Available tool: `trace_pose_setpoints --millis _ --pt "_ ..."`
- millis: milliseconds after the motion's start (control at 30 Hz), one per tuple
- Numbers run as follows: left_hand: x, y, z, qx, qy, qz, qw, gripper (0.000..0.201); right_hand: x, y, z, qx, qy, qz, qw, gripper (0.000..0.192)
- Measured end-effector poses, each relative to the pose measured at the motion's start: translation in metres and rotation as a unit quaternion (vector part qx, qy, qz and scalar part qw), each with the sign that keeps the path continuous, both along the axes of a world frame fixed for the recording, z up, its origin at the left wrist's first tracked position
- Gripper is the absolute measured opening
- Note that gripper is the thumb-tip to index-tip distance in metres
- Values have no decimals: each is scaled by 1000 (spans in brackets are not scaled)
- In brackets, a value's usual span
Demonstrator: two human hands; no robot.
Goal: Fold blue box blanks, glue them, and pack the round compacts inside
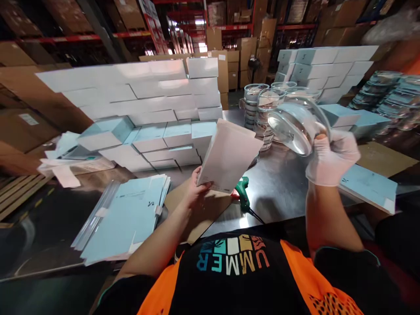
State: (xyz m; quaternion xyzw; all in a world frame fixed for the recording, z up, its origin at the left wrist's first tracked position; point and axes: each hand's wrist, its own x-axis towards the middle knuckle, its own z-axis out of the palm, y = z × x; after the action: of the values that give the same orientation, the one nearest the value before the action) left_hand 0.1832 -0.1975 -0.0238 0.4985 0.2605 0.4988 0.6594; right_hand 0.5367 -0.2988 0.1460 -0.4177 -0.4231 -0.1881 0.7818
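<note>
My bare left hand point(198, 186) grips the lower left edge of a pale, flat-sided cardboard box point(229, 155), which is tilted over the table. On the right, my gloved right hand point(333, 159) is closed on the rim of a clear round container point(290, 131), held up in the air and slightly blurred. Whether this container is one piece or two nested ones I cannot tell. Under the box a green glue gun point(243, 194) lies on the metal table point(278, 175). Behind the container stand stacks of similar clear round containers point(262, 105).
Rows of stacked light-blue and white boxes point(147, 96) line the table's back left. Flat light-blue cartons point(127, 214) lie at left front, with another flat carton point(369, 186) at right. More boxes point(321, 65) and round containers point(383, 96) stand back right.
</note>
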Motion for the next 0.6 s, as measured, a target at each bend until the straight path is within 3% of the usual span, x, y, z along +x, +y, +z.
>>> trace_pose_setpoints --millis 33,100,167,233,267,333,433,533,600 --pt "-14 -2 -3 3 27 41 999 99 -5 -3 10 3 -9 55 998 40" --pt "-38 -7 -10 -2 77 79 994 106 -21 -5 24 -83 -32 188 978 43" --pt "-54 -16 -21 -10 112 72 991 109 -46 -4 28 -220 -109 301 922 36" --pt "-62 -27 -35 -2 147 61 987 104 -75 -1 20 -296 -225 346 861 27" --pt "-64 -33 -42 6 167 59 984 98 -89 2 12 -304 -271 352 843 26" --pt "-66 -43 -55 26 213 65 975 86 -108 6 -12 -292 -292 361 836 42" --pt "-67 -53 -72 47 273 94 956 79 -119 7 -60 -285 -185 402 850 78" --pt "-70 -57 -76 99 272 128 949 82 -125 0 -110 -318 -102 442 832 104" --pt "-73 -57 -71 193 257 166 932 85 -134 -6 -134 -354 -102 454 811 110"
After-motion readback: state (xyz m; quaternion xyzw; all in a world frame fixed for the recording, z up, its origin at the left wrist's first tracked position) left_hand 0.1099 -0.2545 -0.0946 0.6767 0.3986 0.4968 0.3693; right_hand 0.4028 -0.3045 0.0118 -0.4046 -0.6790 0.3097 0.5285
